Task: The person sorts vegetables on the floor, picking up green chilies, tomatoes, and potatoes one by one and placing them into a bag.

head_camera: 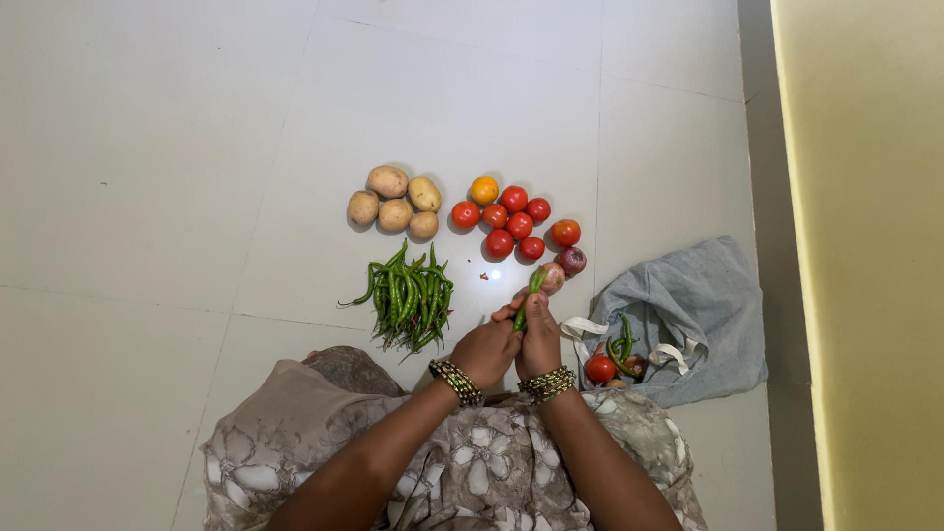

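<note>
Both my hands meet just in front of my lap and hold one green chilli between them. My left hand grips its lower end; my right hand closes round its middle. The chilli's tip points toward two reddish onions on the floor. Left of my hands lies a heap of green chillies. Beyond it sit a cluster of potatoes and a group of red tomatoes with one orange one.
A grey cloth bag lies open on the white tiled floor at my right, with a tomato, green chillies and an onion spilling from its mouth. A yellow wall runs along the far right.
</note>
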